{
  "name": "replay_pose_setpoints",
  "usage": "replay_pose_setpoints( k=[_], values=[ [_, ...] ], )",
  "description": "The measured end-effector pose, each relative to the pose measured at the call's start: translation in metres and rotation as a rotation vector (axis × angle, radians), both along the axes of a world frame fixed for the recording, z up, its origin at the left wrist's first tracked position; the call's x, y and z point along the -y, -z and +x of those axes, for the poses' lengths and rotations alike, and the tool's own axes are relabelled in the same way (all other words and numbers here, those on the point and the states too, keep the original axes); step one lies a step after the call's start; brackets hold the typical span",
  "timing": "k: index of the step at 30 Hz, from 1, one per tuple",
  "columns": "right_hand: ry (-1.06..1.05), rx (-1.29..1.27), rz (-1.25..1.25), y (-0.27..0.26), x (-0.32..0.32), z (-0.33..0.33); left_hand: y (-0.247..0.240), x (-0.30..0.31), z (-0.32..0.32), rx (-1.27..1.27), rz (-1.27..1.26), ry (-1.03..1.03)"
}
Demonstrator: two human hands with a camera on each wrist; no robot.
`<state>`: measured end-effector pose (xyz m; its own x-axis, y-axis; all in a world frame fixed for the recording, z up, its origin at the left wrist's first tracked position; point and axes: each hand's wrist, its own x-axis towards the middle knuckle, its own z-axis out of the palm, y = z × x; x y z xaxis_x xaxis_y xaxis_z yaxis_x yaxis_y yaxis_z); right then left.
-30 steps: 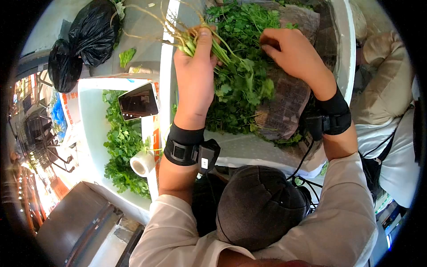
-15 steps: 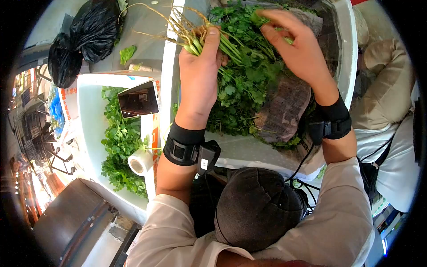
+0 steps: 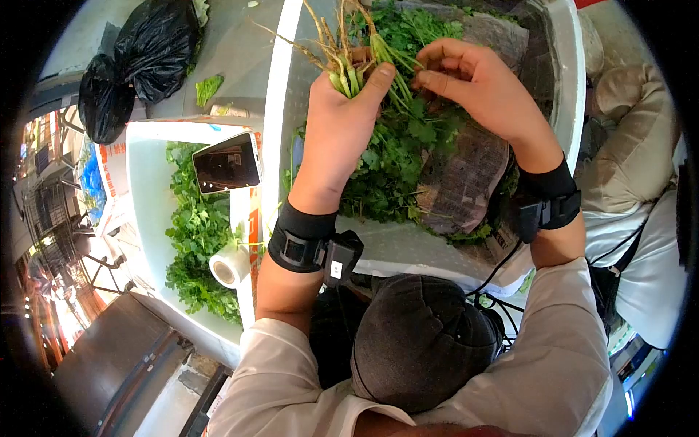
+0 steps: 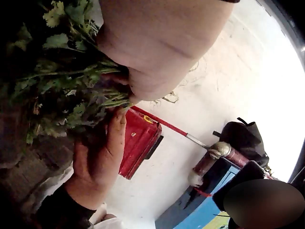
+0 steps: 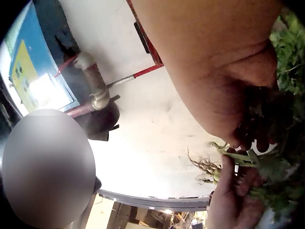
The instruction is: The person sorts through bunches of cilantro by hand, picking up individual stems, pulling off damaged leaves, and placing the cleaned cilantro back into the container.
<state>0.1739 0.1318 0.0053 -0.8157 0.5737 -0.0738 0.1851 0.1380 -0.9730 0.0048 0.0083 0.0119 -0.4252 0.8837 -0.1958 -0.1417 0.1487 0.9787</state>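
Here, coriander stems (image 3: 386, 62), inside left grip (image 3: 338, 124)

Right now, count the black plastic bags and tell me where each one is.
2. The larger black bag lies at the top left; the smaller black bag sits below and left of it. Others may be hidden.

**Head view:** fish-eye lens set above the person's cap (image 3: 422, 342), facing forward and steeply down. The herb bunch (image 3: 386, 124) lies beyond the cap at arm's reach, in the upper centre.

**Left wrist view:** mounted under the left hand (image 4: 157, 43), very near the herb bunch (image 4: 62, 95). It faces across the herb bunch to the right hand (image 4: 97, 162) on its far side.

**Right wrist view:** mounted under the right hand (image 5: 214, 62), equally close (the palm fills the upper frame). It faces the root end of the herb bunch (image 5: 238, 160) from the opposite side.

All three views share the herb bunch and both hands.
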Motion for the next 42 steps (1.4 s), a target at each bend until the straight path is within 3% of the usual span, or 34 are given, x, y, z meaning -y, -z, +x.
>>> replay_pose_setpoints(
  k=[4,10,14,18,20,23,26,29,31,37,42],
  values=[
    [0.028,-0.066,-0.183,-0.004,-0.001,0.001,0.002,0.000,-0.001,0.031,-0.006,-0.005],
    [-0.032,-0.065,0.022,-0.005,0.016,-0.005,0.005,0.000,0.000,0.107,0.040,0.006],
    [-0.012,-0.017,-0.022,-0.003,0.012,-0.005,0.005,0.001,-0.002,0.086,0.014,0.028],
    [0.046,0.031,0.110,-0.010,0.007,-0.001,0.010,0.001,-0.004,-0.120,0.016,0.022],
    [0.015,0.028,-0.074,-0.013,0.005,0.001,0.011,0.001,-0.004,-0.150,0.014,0.020],
    [0.029,0.067,0.032,-0.010,0.000,0.003,0.011,0.001,-0.004,-0.173,0.015,0.016],
    [0.033,0.027,-0.041,-0.010,0.001,0.002,0.010,0.000,-0.005,-0.300,0.014,0.034],
    [0.004,0.018,-0.199,-0.007,0.001,0.002,0.016,0.000,-0.005,-0.258,0.057,0.024],
    [-0.004,0.017,-0.205,-0.009,0.002,0.000,0.006,0.001,-0.006,0.063,-0.053,0.046],
    [-0.042,0.002,-0.212,-0.007,0.005,-0.001,0.005,0.001,-0.002,0.066,-0.043,0.120],
    [-0.073,0.023,-0.185,-0.007,0.002,0.001,0.003,0.000,0.001,0.162,-0.023,0.062]
  ],
)
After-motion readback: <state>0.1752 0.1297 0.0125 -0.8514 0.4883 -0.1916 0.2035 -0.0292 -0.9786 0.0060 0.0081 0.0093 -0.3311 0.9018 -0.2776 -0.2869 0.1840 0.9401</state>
